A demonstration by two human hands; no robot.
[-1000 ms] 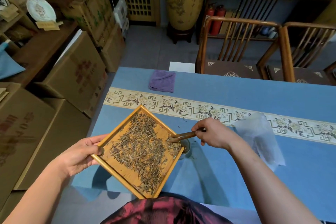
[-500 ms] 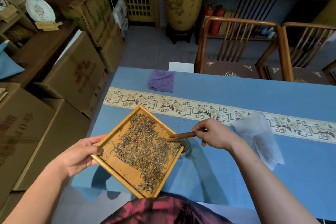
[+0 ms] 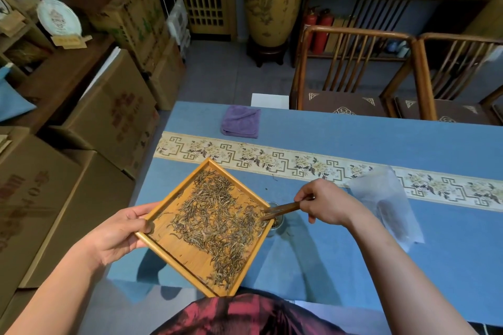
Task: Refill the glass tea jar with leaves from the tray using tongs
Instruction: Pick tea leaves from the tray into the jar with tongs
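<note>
The tongs [image 3: 283, 209] have slid slightly right, gripped by the right hand [image 3: 325, 202], tips over the jar [image 3: 276, 221]; left hand [image 3: 119, 231] clasps the tray [image 3: 190, 261] at lower centre.

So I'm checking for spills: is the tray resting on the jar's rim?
Cannot tell. In the head view the tray corner overlaps the jar, hiding any contact or gap.

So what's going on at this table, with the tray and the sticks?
A person is moving tea leaves from a wooden tray into a small glass jar. The left hand holds the tray tilted above the blue table, its corner over the jar. The right hand holds wooden tongs, tips at that corner by the jar's mouth. Most leaves are on the tray.
</note>
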